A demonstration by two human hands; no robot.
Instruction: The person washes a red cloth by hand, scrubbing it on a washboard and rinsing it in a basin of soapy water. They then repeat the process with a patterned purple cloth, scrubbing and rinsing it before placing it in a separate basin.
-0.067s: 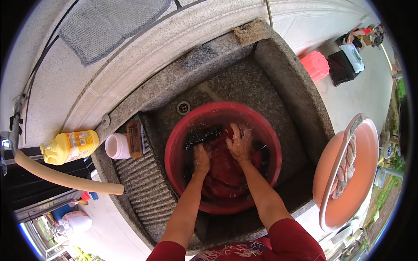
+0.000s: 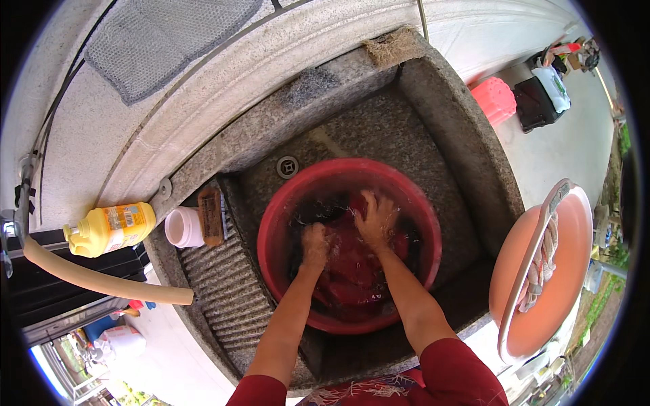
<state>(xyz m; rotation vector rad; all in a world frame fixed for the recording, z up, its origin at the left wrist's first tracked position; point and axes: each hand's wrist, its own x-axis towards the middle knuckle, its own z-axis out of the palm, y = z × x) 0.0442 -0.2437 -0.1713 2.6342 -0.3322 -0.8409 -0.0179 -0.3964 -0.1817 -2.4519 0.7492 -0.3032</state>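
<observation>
A red basin of water stands in a stone sink, with a wet red cloth and some dark fabric soaking in it. My left hand is at the red cloth's left side, fingers curled in against it and partly hidden in the water. Spread fingers show on my right hand, which lies over the upper part of the red cloth without gripping it. Ripples and glare blur the fabric's edges.
Ridged washboard stone lies left of the basin, with a scrub brush and pale pink cup above it. A yellow jug and tan hose are farther left. At right, an orange basin holds a greyish cloth.
My left hand's fingers have curled in more and the hand has risen slightly. My right hand has shifted a little to the right. Dark fabric near the left hand sits lower in the water.
</observation>
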